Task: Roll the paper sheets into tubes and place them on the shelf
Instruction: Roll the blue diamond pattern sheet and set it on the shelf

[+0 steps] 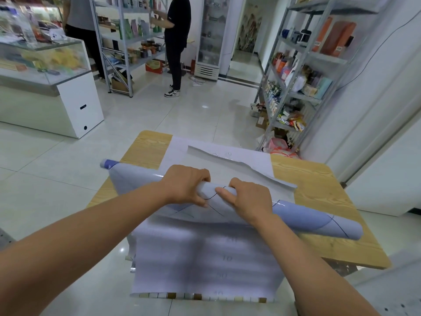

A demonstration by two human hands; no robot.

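Now in hand: rolling the paper sheet (319, 221) into a tube.
Hands: left hand (184, 185), right hand (249, 199) both gripping its middle.
Where: across the table (319, 179), over flat sheets (205, 258).
Next: probably tighten evenly, then carry to the shelf (305, 98).

A shop: stocked metal shelving (303, 65), a glass display counter (43, 55), a drinks fridge (210, 35).

Both hands mid-tube (319, 221): L hand (186, 185) & R hand (249, 199) nearly touching, no room betw. them. Tube's L end pokes past table (319, 179) edge. Loose sheets (205, 265) cover most of the top. Floor (205, 110) twd metal shelf (296, 92) on R open; bags (278, 144) crowd its base, tiers packed w/ goods.
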